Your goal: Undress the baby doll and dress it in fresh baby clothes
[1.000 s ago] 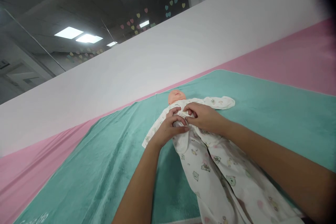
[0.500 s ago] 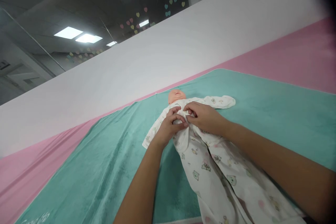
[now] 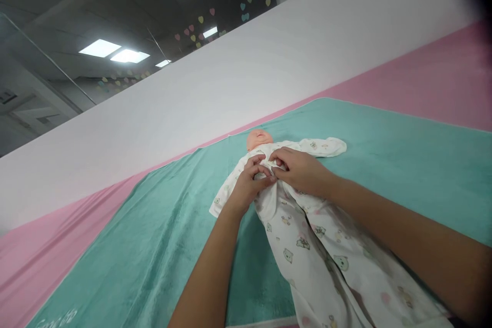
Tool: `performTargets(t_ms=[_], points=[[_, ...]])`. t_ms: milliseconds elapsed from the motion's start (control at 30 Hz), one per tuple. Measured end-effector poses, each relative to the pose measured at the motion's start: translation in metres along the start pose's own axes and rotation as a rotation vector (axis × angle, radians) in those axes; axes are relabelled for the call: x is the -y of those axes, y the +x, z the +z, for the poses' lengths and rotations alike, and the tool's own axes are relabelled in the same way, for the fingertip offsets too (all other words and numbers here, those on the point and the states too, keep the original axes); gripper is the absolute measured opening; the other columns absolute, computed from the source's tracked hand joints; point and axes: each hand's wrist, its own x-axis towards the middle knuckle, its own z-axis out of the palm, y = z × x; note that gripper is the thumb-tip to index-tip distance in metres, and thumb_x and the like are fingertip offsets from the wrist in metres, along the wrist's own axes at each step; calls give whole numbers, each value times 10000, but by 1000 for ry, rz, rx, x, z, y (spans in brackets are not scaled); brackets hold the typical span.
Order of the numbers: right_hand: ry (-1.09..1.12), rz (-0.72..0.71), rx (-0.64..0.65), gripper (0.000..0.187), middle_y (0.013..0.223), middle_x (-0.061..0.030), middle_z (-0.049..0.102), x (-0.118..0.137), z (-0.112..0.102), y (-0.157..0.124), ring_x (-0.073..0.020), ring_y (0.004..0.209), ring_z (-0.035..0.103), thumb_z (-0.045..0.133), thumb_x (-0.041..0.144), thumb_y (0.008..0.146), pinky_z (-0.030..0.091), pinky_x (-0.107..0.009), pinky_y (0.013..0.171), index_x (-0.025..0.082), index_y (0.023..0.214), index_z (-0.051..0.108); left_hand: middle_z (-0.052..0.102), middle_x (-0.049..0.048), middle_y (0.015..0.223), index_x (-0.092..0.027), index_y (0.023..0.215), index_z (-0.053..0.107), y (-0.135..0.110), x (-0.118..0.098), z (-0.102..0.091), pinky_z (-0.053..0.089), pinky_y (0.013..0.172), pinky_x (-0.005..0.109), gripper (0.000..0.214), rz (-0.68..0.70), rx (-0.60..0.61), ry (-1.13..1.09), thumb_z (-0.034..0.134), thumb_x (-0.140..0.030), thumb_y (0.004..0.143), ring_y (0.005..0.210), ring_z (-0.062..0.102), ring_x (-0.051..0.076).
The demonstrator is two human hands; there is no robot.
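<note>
A baby doll [image 3: 259, 138] lies on its back, its head toward the wall. It wears a white baby sleepsuit [image 3: 292, 246] printed with small bears, and both sleeves are spread out to the sides. Down the leg part, the front opening gapes in a dark slit. My left hand [image 3: 251, 179] pinches the sleepsuit's front edge at the chest, fingers curled. Close beside it, my right hand [image 3: 294, 169] grips the cloth on the other side of the opening with bent fingers. Whatever fastener lies between the fingertips is hidden.
A green towel [image 3: 172, 225] with some wrinkles lies under the doll. Pink cloth [image 3: 77, 225] shows around it. Behind runs a low white wall [image 3: 230, 77], with a glass pane above it carrying heart stickers [image 3: 246, 5] and reflecting ceiling lights.
Both hands stay at the chest of the sleepsuit with nearly the same grip. The view has shifted very slightly; the doll has not visibly moved.
</note>
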Motion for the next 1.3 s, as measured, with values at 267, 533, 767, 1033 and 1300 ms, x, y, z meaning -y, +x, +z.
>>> performTargets(t_ms=[267,533,767,1033,1300], points=[[-9,-3,-1,171,854,13,584,1,0,0,-138,694,505,450,303,826,358,-280,614,258,942,567,371,3,1348,-205,698,604,1,2,1,318,1016,290,105,8,-12,26,680,-274,721,1312,296,211],[-7,-12,-7,167,857,7,587,-1,2,0,-145,724,518,453,290,826,362,-286,646,249,939,569,368,8,1351,-204,699,608,1,0,2,349,985,293,100,-10,-17,47,673,-274,727,1309,301,221],[-16,-17,10,171,861,-2,585,1,0,-1,-149,727,517,437,278,834,358,-288,652,239,933,572,375,-4,1346,-209,699,610,1,2,1,313,1024,302,89,2,-23,52,673,-264,728,1299,322,215],[-36,-36,15,193,849,-19,577,2,-1,-2,-158,726,508,416,260,845,348,-289,647,224,947,576,389,2,1344,-206,694,608,0,0,3,288,1051,324,111,6,-39,63,677,-286,723,1286,342,236],[-61,-54,15,212,858,-29,575,0,-1,-1,-157,726,504,406,239,851,341,-283,642,214,980,572,391,3,1348,-205,698,613,1,0,3,308,1035,313,101,7,-48,72,668,-283,732,1286,342,232]])
